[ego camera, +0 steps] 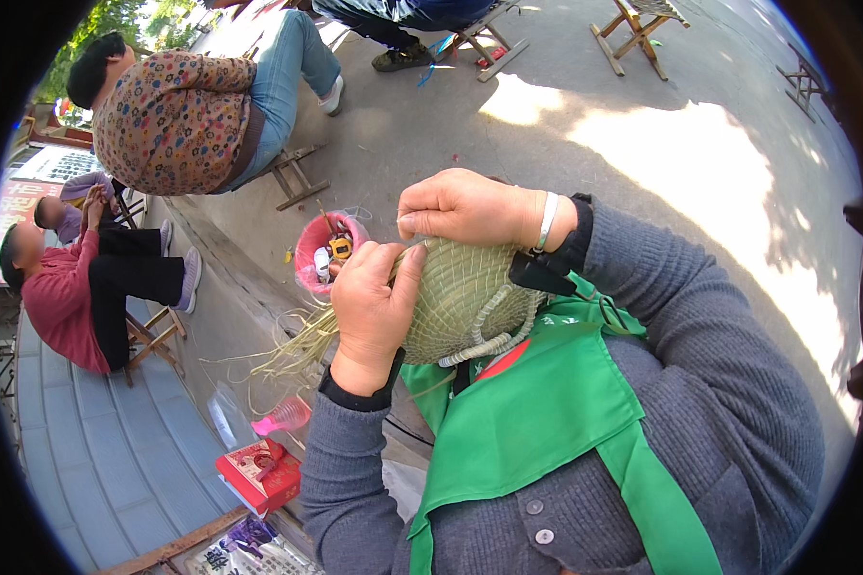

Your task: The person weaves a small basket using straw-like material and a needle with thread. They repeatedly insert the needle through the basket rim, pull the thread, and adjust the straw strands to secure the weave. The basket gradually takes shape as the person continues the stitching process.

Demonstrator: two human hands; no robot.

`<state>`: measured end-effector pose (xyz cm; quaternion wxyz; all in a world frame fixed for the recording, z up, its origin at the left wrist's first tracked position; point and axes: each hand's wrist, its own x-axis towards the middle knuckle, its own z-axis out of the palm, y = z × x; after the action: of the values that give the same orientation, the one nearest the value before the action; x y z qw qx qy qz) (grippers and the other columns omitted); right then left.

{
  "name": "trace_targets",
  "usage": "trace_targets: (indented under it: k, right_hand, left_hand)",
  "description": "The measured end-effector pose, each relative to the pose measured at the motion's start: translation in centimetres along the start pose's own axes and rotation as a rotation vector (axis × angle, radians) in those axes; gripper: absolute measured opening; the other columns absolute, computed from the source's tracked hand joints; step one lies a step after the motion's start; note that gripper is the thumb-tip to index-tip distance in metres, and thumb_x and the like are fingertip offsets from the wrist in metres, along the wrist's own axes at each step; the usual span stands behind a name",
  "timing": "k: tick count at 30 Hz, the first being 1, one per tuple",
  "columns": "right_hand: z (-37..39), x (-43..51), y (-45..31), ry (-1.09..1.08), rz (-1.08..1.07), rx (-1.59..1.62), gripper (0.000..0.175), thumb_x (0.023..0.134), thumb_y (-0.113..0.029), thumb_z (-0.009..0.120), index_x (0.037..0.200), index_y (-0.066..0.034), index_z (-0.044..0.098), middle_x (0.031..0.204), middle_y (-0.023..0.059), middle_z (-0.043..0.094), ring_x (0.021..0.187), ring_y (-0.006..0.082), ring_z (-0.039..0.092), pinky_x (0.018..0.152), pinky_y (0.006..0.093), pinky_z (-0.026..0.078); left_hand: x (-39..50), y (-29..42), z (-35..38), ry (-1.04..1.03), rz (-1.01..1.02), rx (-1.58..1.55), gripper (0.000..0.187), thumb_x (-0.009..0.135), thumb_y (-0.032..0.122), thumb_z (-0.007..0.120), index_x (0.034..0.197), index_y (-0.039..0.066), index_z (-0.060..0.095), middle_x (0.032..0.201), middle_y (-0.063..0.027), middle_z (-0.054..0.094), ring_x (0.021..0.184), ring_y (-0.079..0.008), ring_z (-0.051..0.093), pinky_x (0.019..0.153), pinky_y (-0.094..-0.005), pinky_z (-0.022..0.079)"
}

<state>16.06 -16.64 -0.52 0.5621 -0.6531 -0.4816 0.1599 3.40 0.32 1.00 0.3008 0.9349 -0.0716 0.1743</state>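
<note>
A green coiled straw basket with pale stitching lies against the front of a green apron. Wrapped cord handles curve over its near side. My left hand grips the basket's edge and a bundle of straw, thumb and forefinger pressed together. Loose straw ends trail out to the left below that hand. At the basket's upper edge, my right hand has its fingertips drawn together; whatever thin strand they may pinch is too small to make out.
Just beyond my left hand stands a pink-lined bin holding a yellow tape measure. A red box and a pink bottle lie at lower left. People sit on folding stools, one in a floral top, another in red.
</note>
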Motion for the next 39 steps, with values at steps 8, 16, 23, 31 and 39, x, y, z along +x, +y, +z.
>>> trace_targets:
  k: [8, 16, 23, 31, 39]
  right_hand:
    - [0.1, -0.2, 0.1, 0.012, -0.002, -0.017, 0.023, 0.094, -0.022, 0.063, 0.097, -0.0008, 0.069, 0.084, 0.0191, 0.069, 0.077, 0.0316, 0.066, 0.074, 0.0382, 0.052]
    - [-0.3, -0.4, -0.2, -0.111, 0.106, 0.159, 0.019, 0.088, -0.017, 0.071, 0.098, -0.0010, 0.070, 0.079, 0.0036, 0.067, 0.075, 0.0097, 0.058, 0.072, 0.0294, 0.051]
    - [-1.1, 0.7, -0.2, -0.352, 0.482, 0.400, 0.011, 0.089, -0.012, 0.071, 0.093, -0.0037, 0.065, 0.084, -0.0019, 0.064, 0.076, 0.0055, 0.058, 0.069, 0.0218, 0.048]
    - [-0.9, 1.0, 1.1, -0.393, 0.669, 0.847, 0.008, 0.087, -0.012, 0.069, 0.092, -0.0071, 0.065, 0.080, -0.0001, 0.065, 0.068, 0.0092, 0.062, 0.060, 0.0234, 0.050]
    - [-0.7, 1.7, -0.6, -0.402, 0.642, 0.376, 0.016, 0.085, -0.019, 0.069, 0.087, -0.0060, 0.061, 0.077, -0.0043, 0.058, 0.071, 0.0053, 0.050, 0.062, 0.0249, 0.040]
  left_hand:
    - [-0.5, -0.1, -0.2, -0.033, -0.161, -0.329, 0.011, 0.094, 0.009, 0.067, 0.091, -0.002, 0.069, 0.072, -0.0075, 0.055, 0.068, -0.0189, 0.052, 0.065, -0.0311, 0.042]
    - [-0.1, -0.3, -1.1, -0.047, 0.076, -0.023, 0.011, 0.089, 0.011, 0.072, 0.094, 0.002, 0.070, 0.078, -0.0121, 0.062, 0.074, -0.0303, 0.060, 0.066, -0.0395, 0.047]
    - [-1.0, 0.0, -0.4, 0.022, 0.107, -0.022, 0.019, 0.085, 0.014, 0.076, 0.100, 0.004, 0.069, 0.084, -0.0105, 0.066, 0.077, -0.0307, 0.062, 0.069, -0.0406, 0.049]
    - [-1.3, 0.1, 0.2, 0.104, 0.137, -0.010, 0.023, 0.083, 0.015, 0.078, 0.100, 0.003, 0.069, 0.086, -0.0094, 0.067, 0.077, -0.0296, 0.062, 0.069, -0.0391, 0.050]
    - [-1.2, 0.0, 0.5, 0.088, 0.074, -0.081, 0.021, 0.082, 0.014, 0.079, 0.097, 0.003, 0.069, 0.083, -0.0101, 0.067, 0.074, -0.0287, 0.061, 0.067, -0.0382, 0.049]
